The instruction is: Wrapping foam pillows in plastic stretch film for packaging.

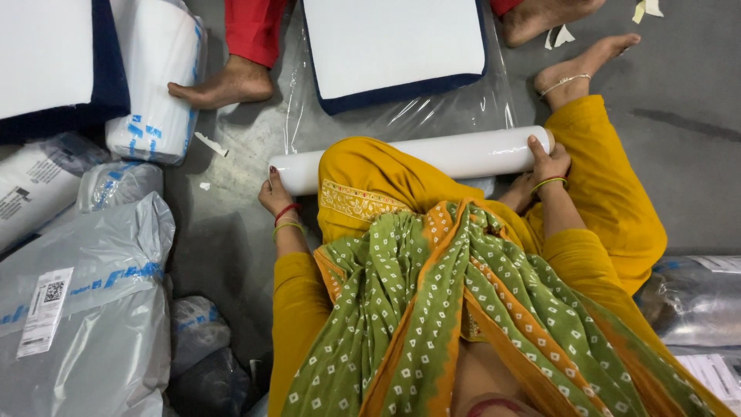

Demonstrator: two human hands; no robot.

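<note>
Both hands grip a tightly rolled white roll (432,157), left hand (275,193) at one end, right hand (546,164) at the other, rolling seemingly done, bagging left

Long white cylindrical roll of smooth glossy plastic film (432,157), tightly wound, lying flat on the grey floor, axis running 9 to 3 o'clock with the 3 o'clock end tilted slightly up. Its middle is hidden behind a mustard-yellow knee. Left end is touched by a hand at 9 o'clock, right end gripped at 3 o'clock. Its far edge rests on clear crinkled plastic sheeting (463,108) spread at 12 o'clock.
</note>
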